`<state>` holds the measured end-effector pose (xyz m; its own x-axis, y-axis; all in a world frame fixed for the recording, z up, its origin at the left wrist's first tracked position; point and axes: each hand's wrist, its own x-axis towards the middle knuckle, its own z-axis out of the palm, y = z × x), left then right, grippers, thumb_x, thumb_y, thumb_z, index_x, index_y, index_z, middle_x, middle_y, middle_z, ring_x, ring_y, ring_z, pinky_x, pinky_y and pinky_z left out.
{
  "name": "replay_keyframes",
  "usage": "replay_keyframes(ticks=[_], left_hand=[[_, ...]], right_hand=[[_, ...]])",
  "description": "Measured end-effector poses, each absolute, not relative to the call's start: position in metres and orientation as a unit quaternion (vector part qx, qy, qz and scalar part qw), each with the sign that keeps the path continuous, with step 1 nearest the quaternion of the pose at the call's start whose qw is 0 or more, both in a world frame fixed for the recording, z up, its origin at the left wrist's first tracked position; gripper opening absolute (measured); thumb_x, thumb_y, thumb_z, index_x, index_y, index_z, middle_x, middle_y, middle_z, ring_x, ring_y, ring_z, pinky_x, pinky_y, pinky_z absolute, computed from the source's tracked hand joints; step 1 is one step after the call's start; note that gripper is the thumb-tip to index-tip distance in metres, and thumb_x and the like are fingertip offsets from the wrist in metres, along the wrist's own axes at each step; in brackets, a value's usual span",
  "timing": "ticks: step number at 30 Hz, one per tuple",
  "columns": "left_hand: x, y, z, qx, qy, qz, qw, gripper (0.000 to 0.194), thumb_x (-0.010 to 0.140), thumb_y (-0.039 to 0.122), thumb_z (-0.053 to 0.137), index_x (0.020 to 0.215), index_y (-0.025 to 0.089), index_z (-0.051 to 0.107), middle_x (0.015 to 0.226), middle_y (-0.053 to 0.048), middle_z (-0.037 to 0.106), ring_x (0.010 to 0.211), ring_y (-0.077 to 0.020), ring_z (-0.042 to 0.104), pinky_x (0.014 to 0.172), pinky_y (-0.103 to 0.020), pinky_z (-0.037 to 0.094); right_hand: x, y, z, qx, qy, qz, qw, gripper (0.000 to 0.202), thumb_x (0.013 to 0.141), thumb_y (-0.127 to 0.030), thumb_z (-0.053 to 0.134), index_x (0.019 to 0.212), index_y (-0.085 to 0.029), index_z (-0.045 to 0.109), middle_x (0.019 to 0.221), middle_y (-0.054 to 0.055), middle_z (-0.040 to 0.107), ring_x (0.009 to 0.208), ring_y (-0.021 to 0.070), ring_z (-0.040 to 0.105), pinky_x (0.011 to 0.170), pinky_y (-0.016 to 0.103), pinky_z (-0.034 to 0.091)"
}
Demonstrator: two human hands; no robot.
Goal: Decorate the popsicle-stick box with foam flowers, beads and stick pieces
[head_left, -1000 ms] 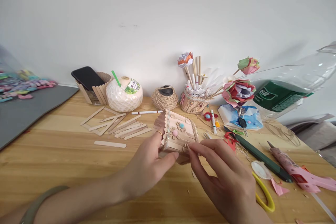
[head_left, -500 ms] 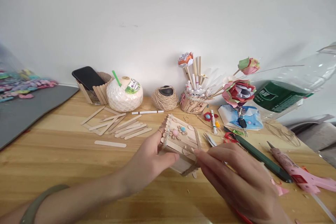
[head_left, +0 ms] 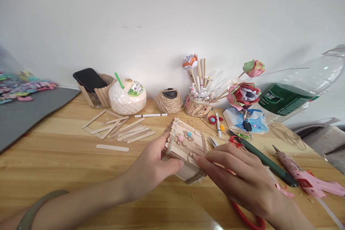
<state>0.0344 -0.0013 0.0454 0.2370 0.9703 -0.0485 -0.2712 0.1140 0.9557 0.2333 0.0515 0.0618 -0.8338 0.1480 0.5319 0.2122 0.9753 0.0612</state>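
Note:
A small box of wooden craft sticks (head_left: 185, 145), trimmed with twine and bearing pink and blue pompom flowers, is tilted above the table. My left hand (head_left: 157, 167) grips its left end, thumb along the near side and fingers behind. My right hand (head_left: 234, 172) has its thumb and fingertips pressed together on a small wooden piece (head_left: 191, 157) at the box's decorated face. Part of that piece is hidden by the fingertips. Red-handled scissors (head_left: 246, 217) lie partly under my right hand.
Loose sticks (head_left: 134, 133) lie at left, below a phone (head_left: 90, 79) and a white coconut (head_left: 126, 97). Behind are a twine ball (head_left: 169, 101) and a pen holder (head_left: 198, 106). A green cutter (head_left: 269, 160), pink glue gun (head_left: 307, 179) and large bottle (head_left: 285, 97) are at right.
My right hand has shifted slightly left and down, its fingertips now closer against the box. More of the red scissor handle shows. My left hand keeps its hold.

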Motion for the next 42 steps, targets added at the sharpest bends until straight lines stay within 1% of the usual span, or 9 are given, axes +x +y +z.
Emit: replay_keyframes(ticks=[3, 6, 9, 13, 19, 25, 34, 38, 42], left_hand=[[0.034, -0.002, 0.046, 0.460, 0.374, 0.484, 0.643, 0.042, 0.076, 0.006, 0.054, 0.115, 0.021, 0.053, 0.109, -0.001, 0.066, 0.092, -0.0155, 0.061, 0.081, -0.026, 0.043], [0.034, -0.002, 0.046, 0.462, 0.371, 0.481, 0.646, 0.040, 0.077, 0.007, 0.054, 0.115, 0.020, 0.054, 0.108, -0.001, 0.066, 0.094, -0.0162, 0.060, 0.082, -0.027, 0.043], [0.035, -0.002, 0.048, 0.460, 0.381, 0.476, 0.646, 0.039, 0.076, 0.008, 0.055, 0.113, 0.018, 0.055, 0.104, -0.002, 0.067, 0.092, -0.0169, 0.060, 0.082, -0.028, 0.044], [0.036, -0.004, 0.051, 0.464, 0.382, 0.479, 0.640, 0.039, 0.076, 0.008, 0.055, 0.113, 0.019, 0.055, 0.106, -0.001, 0.067, 0.089, -0.0152, 0.061, 0.079, -0.026, 0.045], [0.036, -0.004, 0.050, 0.469, 0.387, 0.475, 0.637, 0.039, 0.076, 0.011, 0.058, 0.114, 0.021, 0.055, 0.101, -0.001, 0.068, 0.086, -0.0148, 0.061, 0.077, -0.025, 0.046], [0.035, -0.005, 0.046, 0.477, 0.383, 0.478, 0.630, 0.035, 0.079, 0.016, 0.059, 0.113, 0.022, 0.056, 0.098, 0.001, 0.069, 0.086, -0.0129, 0.060, 0.076, -0.022, 0.045], [0.037, -0.003, 0.045, 0.466, 0.401, 0.474, 0.631, 0.035, 0.077, 0.020, 0.063, 0.112, 0.020, 0.056, 0.098, -0.001, 0.069, 0.092, -0.0164, 0.060, 0.078, -0.025, 0.046], [0.038, -0.003, 0.046, 0.464, 0.405, 0.472, 0.631, 0.035, 0.076, 0.020, 0.064, 0.111, 0.020, 0.057, 0.099, -0.001, 0.069, 0.092, -0.0174, 0.061, 0.078, -0.026, 0.046], [0.038, -0.003, 0.051, 0.457, 0.409, 0.468, 0.635, 0.035, 0.076, 0.016, 0.062, 0.110, 0.018, 0.057, 0.098, -0.002, 0.069, 0.088, -0.0171, 0.061, 0.078, -0.026, 0.045]], right_hand=[[0.233, 0.048, 0.064, -0.132, -0.945, 0.024, 0.298, 0.020, 0.085, -0.006, 0.050, 0.100, -0.014, 0.060, 0.079, 0.004, 0.059, 0.070, 0.0134, 0.056, 0.058, 0.025, 0.049], [0.230, 0.045, 0.064, -0.183, -0.921, 0.093, 0.330, 0.021, 0.082, -0.005, 0.055, 0.099, -0.016, 0.061, 0.083, 0.004, 0.057, 0.073, 0.0115, 0.057, 0.060, 0.022, 0.050], [0.226, 0.042, 0.064, -0.219, -0.907, 0.119, 0.339, 0.018, 0.079, -0.005, 0.057, 0.091, -0.017, 0.063, 0.081, 0.003, 0.057, 0.071, 0.0107, 0.057, 0.060, 0.021, 0.050], [0.221, 0.038, 0.066, -0.239, -0.898, 0.144, 0.339, 0.014, 0.079, -0.006, 0.057, 0.083, -0.018, 0.063, 0.075, 0.002, 0.057, 0.067, 0.0109, 0.058, 0.056, 0.021, 0.049], [0.221, 0.037, 0.068, -0.229, -0.902, 0.155, 0.332, 0.015, 0.078, -0.004, 0.057, 0.085, -0.016, 0.064, 0.077, 0.003, 0.057, 0.068, 0.0106, 0.057, 0.058, 0.021, 0.049], [0.220, 0.037, 0.066, -0.223, -0.903, 0.171, 0.325, 0.017, 0.077, -0.004, 0.059, 0.088, -0.016, 0.065, 0.078, 0.003, 0.058, 0.069, 0.0104, 0.058, 0.059, 0.021, 0.049], [0.219, 0.033, 0.063, -0.230, -0.896, 0.190, 0.328, 0.016, 0.079, -0.007, 0.058, 0.089, -0.018, 0.062, 0.080, 0.003, 0.058, 0.069, 0.0115, 0.057, 0.058, 0.023, 0.050], [0.220, 0.030, 0.060, -0.238, -0.893, 0.187, 0.334, 0.016, 0.080, -0.007, 0.056, 0.088, -0.019, 0.062, 0.079, 0.003, 0.058, 0.068, 0.0121, 0.057, 0.057, 0.023, 0.049], [0.221, 0.030, 0.059, -0.238, -0.892, 0.187, 0.336, 0.016, 0.080, -0.007, 0.057, 0.089, -0.019, 0.063, 0.078, 0.002, 0.059, 0.069, 0.0122, 0.058, 0.057, 0.023, 0.049]])
